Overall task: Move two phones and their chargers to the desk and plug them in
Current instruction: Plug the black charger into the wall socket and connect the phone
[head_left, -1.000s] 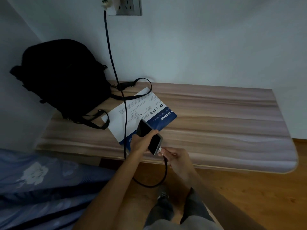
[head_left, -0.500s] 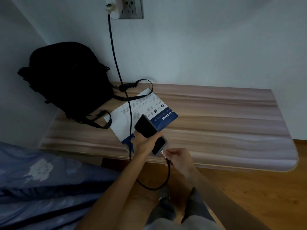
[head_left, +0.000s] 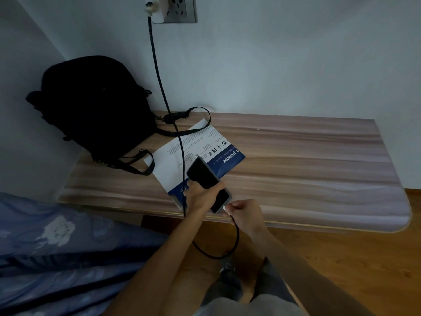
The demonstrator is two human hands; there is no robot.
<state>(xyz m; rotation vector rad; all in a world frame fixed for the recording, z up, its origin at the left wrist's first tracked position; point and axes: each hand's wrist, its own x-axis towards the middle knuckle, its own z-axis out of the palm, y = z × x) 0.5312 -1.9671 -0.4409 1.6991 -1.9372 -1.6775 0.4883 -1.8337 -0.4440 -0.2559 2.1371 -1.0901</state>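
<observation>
At the bottom edge, grey shorts (head_left: 227,304) and a dark shoe (head_left: 227,269) on the wooden floor (head_left: 341,258). To the left, blue bedding (head_left: 57,247) with a pale flower print.

Above the knees, a low loop of black charging cable (head_left: 237,236), hanging below the desk edge.

Just over the desk's near edge, the left hand (head_left: 201,197), fingers and thumb wrapped round the middle of a dark phone (head_left: 206,179). Held clear of the desktop, screen up and unlit, top end pointing away over the desk, bottom end toward the body.

Right beside it, the right hand (head_left: 245,213), fingertips pinching the white cable connector (head_left: 225,209) at the phone's bottom end. Seated in the port or only touching it: impossible to tell.

Beneath the phone, on the wood-grain desk (head_left: 307,167), a flat white and blue printed packet (head_left: 205,149), the word "power" legible.

Further left, at the desk's back corner, a black backpack (head_left: 91,106) leaning against the wall, straps trailing across the packet.

From the loop up past the left wrist, over the packet and one strap, the cable again, rising to a white charger plug (head_left: 157,8) seated in the wall socket (head_left: 182,10) at the top of the view.
</observation>
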